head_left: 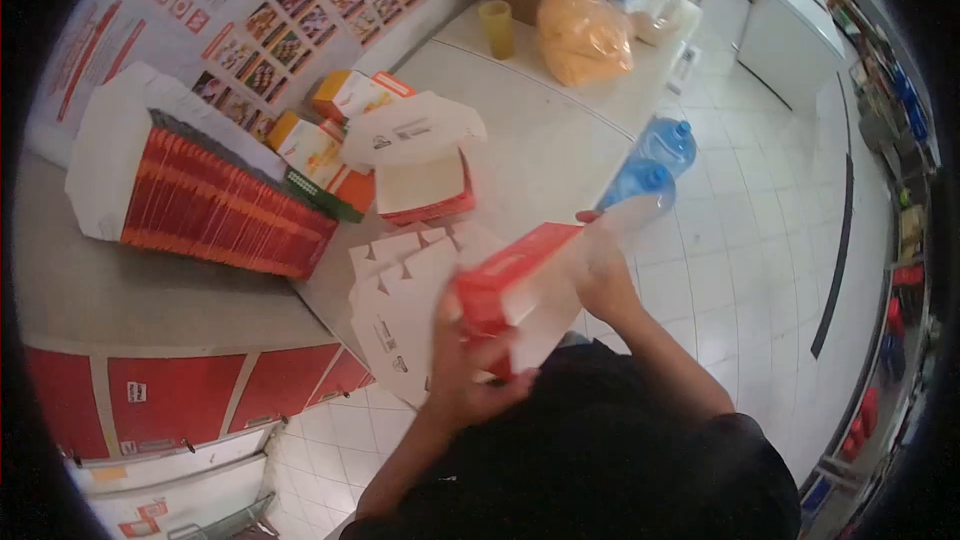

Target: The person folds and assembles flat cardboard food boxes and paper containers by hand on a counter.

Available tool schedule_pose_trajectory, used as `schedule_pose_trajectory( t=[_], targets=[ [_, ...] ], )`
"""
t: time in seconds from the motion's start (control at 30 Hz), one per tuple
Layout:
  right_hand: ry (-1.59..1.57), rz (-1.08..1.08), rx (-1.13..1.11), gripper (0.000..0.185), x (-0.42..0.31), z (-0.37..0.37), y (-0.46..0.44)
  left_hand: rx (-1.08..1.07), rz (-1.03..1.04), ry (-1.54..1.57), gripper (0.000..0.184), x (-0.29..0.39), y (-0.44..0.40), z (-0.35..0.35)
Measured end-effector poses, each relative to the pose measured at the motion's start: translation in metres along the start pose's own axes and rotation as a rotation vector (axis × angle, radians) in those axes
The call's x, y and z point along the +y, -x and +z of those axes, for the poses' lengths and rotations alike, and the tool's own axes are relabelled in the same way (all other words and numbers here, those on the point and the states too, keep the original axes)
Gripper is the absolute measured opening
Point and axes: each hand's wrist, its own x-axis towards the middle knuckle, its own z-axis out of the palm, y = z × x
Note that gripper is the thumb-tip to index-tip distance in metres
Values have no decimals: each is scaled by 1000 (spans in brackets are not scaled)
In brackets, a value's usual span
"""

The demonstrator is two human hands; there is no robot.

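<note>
A red and white cardboard box (525, 260), partly folded up, is held in the air close to my body. My left hand (465, 365) grips its near left corner, fingers wrapped around the red side. At the other end, my right hand (605, 275) holds the white panel, somewhat blurred. Beneath the box, several flat white carton blanks (385, 315) with printed marks lie overlapping on the table. Just beyond them stands a formed box (425, 192), red outside and white inside, its lid raised.
To the left is a long row of red flat cartons (220, 205). Orange and white packs (315, 150) lean near the wall. Further back are a yellow cup (496, 30) and an orange plastic bag (580, 35). Blue water bottles (645, 180) stand at the table's right edge.
</note>
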Motion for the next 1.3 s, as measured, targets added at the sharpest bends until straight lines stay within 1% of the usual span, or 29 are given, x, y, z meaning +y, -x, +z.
schedule_pose_trajectory(
  t=[0.03,0.07,0.1,0.13,0.17,0.2,0.23,0.27,0.3,0.37,0.43,0.47,0.5,0.57,0.67,0.7,0.77,0.87,0.97,1.0,1.03,1.07,1.17,1.3],
  targets=[
    [-407,32,-35,51,8,3,-14,-46,64,8,63,7,-13,7],
    [-812,79,-56,55,15,6,-28,-46,109,32,64,9,-21,10],
    [-773,59,-84,54,21,11,-45,-42,148,60,65,7,-29,13],
    [-437,-31,-100,53,27,18,-69,28,190,155,65,-2,-35,14],
    [6,-149,-85,52,34,23,-96,85,98,122,64,-14,-44,5],
    [323,-231,-56,52,40,30,-126,197,31,122,60,-44,-54,-6],
    [533,-289,-44,52,44,38,-156,308,-36,128,56,-74,-64,-16],
    [666,-317,-41,52,49,47,-184,470,-73,164,50,-121,-75,-25],
    [735,-292,-46,49,52,58,-211,489,-430,221,60,-145,-95,-44],
    [871,-243,-51,44,80,74,-257,505,-398,-358,55,-266,-114,-52],
    [894,-236,46,43,84,98,-272,301,-314,-135,56,-331,-116,-50],
    [904,-235,97,42,86,107,-280,197,-267,-26,56,-345,-120,-52],
    [950,-260,154,42,99,107,-291,155,-300,-4,55,-344,-123,-53],
    [1112,-242,141,38,108,99,-308,63,-369,47,52,-330,-126,-49],
    [1294,-202,158,30,102,90,-311,-106,-418,-12,69,-323,-132,-52],
    [1344,-194,169,28,96,89,-312,-119,-391,-41,67,-323,-136,-52],
    [1444,-137,91,26,82,91,-316,-142,-337,-102,65,-322,-142,-53],
    [1537,-91,-9,26,68,98,-317,-70,-306,-127,61,-297,-143,-65],
    [1562,-96,-44,25,75,96,-322,42,-212,16,59,-368,-131,-38],
    [1561,-104,-44,25,79,94,-324,94,-260,89,54,-350,-132,-38],
    [1529,-108,-6,25,81,94,-323,146,-307,161,49,-315,-134,-40],
    [1495,-112,33,24,83,93,-319,196,-353,232,44,-295,-134,-41],
    [1434,-128,82,22,78,98,-312,83,-152,119,49,-299,-122,-34],
    [1499,-100,72,20,83,105,-317,142,-83,-48,50,-319,-106,-19]
  ],
)
